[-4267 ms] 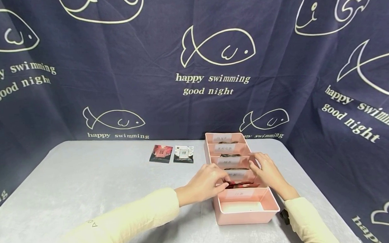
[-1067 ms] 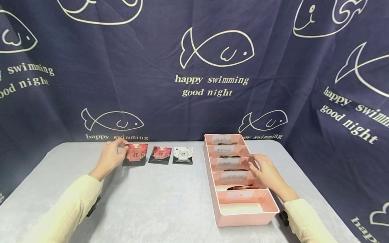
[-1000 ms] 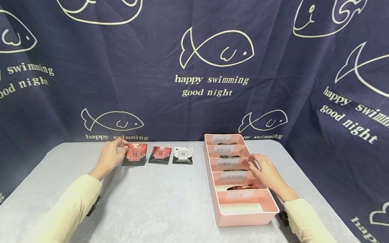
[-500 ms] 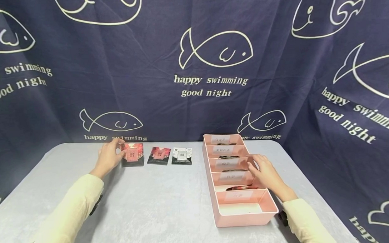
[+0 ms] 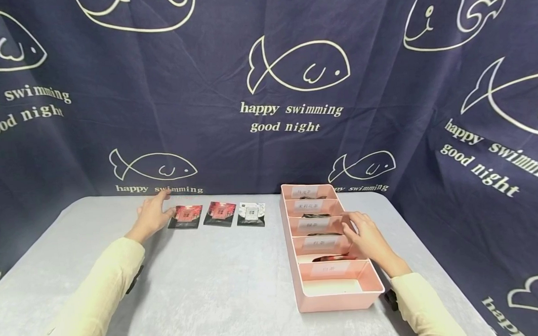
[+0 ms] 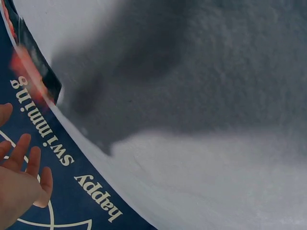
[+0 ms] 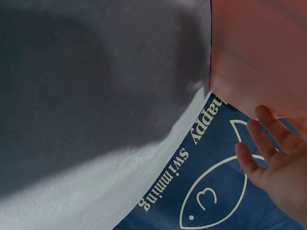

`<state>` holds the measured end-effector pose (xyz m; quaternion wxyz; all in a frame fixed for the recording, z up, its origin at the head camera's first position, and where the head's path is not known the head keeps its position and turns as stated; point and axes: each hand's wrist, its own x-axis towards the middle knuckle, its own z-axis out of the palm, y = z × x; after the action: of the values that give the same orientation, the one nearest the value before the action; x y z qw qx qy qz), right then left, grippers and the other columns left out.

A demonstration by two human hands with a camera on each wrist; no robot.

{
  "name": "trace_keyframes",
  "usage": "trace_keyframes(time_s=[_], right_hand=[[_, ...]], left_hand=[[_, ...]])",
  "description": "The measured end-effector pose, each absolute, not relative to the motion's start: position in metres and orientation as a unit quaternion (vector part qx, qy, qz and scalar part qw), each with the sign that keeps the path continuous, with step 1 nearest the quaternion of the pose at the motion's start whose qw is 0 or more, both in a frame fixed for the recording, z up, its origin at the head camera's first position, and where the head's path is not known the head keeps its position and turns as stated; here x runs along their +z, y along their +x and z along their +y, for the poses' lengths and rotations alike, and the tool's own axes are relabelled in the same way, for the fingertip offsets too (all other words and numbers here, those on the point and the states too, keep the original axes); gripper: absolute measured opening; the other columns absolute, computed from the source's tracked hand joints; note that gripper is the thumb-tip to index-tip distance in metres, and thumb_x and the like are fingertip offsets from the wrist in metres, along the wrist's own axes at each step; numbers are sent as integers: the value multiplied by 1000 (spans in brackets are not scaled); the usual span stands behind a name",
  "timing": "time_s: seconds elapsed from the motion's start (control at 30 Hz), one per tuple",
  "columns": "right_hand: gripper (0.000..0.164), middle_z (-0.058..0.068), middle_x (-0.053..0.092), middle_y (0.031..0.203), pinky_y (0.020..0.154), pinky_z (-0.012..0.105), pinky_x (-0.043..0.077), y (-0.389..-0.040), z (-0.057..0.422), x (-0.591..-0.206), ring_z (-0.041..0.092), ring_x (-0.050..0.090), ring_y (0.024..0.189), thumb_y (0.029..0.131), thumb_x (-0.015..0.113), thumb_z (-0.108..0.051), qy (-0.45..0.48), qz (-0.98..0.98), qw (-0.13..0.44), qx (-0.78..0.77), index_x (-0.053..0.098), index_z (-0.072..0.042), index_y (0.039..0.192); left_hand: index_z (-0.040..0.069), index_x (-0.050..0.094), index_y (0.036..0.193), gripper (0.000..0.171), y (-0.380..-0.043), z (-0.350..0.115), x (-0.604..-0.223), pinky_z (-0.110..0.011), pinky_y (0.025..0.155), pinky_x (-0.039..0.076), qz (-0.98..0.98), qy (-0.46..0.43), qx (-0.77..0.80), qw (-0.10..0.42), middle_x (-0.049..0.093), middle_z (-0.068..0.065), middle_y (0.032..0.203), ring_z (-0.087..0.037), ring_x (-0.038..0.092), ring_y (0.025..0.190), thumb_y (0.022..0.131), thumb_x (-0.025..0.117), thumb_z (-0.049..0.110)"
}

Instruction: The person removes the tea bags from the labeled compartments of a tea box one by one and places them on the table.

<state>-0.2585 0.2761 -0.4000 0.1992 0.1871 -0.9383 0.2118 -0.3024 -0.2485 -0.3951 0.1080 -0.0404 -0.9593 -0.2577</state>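
Note:
My left hand [image 5: 151,215] hovers at the left end of a row of three tea sachets, fingers spread and holding nothing. Closest to its thumb lies a red-and-black sachet [image 5: 185,217], blurred in the left wrist view. Beside it is a second red-and-black sachet [image 5: 219,212], then a white-and-black sachet [image 5: 251,214]. My right hand [image 5: 368,236] rests at the right rim of a pink divided box [image 5: 340,303], its relaxed fingers against the outer wall in the right wrist view. One red sachet [image 5: 334,258] stands in the box's second compartment from the front.
White labels with handwritten characters mark the box's dividers. Dark sachets [image 5: 317,215] show in the rear compartments; the front one holds nothing. A grey-white table [image 5: 202,289] spreads in front, and a navy cloth [image 5: 214,115] with fish drawings hangs behind.
My left hand has carried a red-and-black sachet from the box to the row's left end and let go; it now lies flat. The right hand has stayed at the box rim.

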Motion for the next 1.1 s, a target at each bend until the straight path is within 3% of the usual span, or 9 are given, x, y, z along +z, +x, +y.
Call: trace_keyframes(time_s=[0.33,0.9,1.1], right_hand=[[29,20,60,108,88,51,38,-260,276,-399,36,52,100,87,56,-12,190,-938,200,209,57,3,111],[29,20,59,109,88,52,38,-259,276,-398,36,51,100,87,55,-12,184,-941,195,205,56,3,112],[29,20,59,110,88,52,38,-258,277,-399,36,51,101,87,54,-12,179,-943,189,207,56,3,112]], left_hand=[[0,38,133,53,-300,-238,-389,-59,87,26,-956,-97,-252,117,49,-24,128,-50,40,114,85,57,13],[5,55,118,37,-274,-170,-383,-53,89,31,-930,-242,-236,144,59,-13,120,-35,49,110,83,62,17],[8,57,115,37,-263,-144,-386,-59,94,28,-914,-289,-239,157,60,-12,118,-35,48,113,81,65,20]])
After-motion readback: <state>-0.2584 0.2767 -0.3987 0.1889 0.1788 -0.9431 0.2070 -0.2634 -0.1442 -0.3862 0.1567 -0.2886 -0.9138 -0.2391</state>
